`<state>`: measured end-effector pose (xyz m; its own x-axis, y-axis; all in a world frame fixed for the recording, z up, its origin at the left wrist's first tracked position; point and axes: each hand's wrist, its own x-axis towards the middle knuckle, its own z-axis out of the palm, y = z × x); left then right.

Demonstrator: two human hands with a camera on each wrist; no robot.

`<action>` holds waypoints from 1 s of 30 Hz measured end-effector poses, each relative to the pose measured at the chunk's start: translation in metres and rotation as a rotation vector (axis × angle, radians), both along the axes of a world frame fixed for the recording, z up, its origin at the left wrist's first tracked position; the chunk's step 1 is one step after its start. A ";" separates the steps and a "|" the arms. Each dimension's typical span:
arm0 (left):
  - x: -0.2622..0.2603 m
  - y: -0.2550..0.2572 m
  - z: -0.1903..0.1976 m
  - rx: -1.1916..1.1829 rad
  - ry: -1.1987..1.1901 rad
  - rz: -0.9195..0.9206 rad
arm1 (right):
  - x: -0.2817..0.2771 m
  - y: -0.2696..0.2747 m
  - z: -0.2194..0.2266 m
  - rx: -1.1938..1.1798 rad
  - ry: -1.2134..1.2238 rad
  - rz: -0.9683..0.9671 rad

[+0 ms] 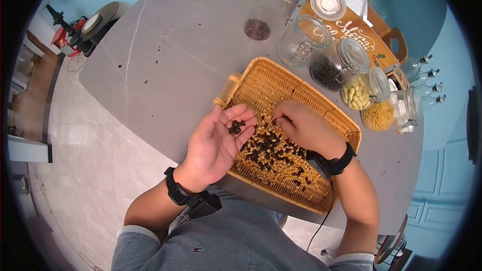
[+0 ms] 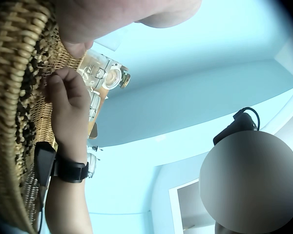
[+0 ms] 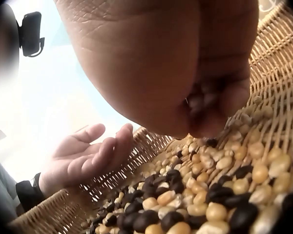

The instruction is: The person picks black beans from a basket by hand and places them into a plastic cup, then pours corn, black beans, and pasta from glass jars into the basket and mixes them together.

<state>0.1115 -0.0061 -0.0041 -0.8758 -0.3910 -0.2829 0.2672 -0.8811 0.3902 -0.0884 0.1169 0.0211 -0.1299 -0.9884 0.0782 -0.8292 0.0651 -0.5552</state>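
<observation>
My left hand [image 1: 213, 143] is palm up over the near left side of a wicker basket [image 1: 321, 103], its fingers loosely bent. Several black beans [image 1: 236, 127] lie in that palm. Inside the basket, yellow corn kernels [image 1: 287, 169] are mixed with more black beans [image 1: 268, 145]. Over the basket's middle, my right hand [image 1: 305, 128] points down with thumb and fingers drawn together. A dark bean shows at its fingertips in the head view, while the right wrist view has the fingertips [image 3: 210, 127] in shadow close above the kernels.
Beyond the basket stands a clear cup [image 1: 257, 29] of reddish-brown beans. An open glass jar [image 1: 304, 42], a jar of black beans [image 1: 329, 72] and jars of yellow foods [image 1: 356, 94] line the right side, before a wooden crate [image 1: 346, 35]. A cable [image 1: 324, 218] hangs from the right wrist.
</observation>
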 end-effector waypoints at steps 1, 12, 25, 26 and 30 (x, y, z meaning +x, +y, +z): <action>0.000 0.000 0.000 0.005 0.002 -0.003 | 0.000 0.001 0.008 0.052 -0.113 -0.059; -0.007 -0.002 0.003 0.055 -0.033 -0.130 | -0.004 -0.005 0.014 -0.008 -0.036 -0.086; -0.010 -0.002 -0.001 0.061 -0.020 -0.078 | 0.006 0.000 -0.001 0.022 0.063 0.023; -0.011 -0.002 -0.001 0.060 -0.020 -0.082 | 0.008 -0.001 -0.003 0.003 0.076 0.056; -0.010 -0.002 0.000 0.061 -0.040 -0.071 | 0.011 -0.001 -0.003 0.079 0.140 0.058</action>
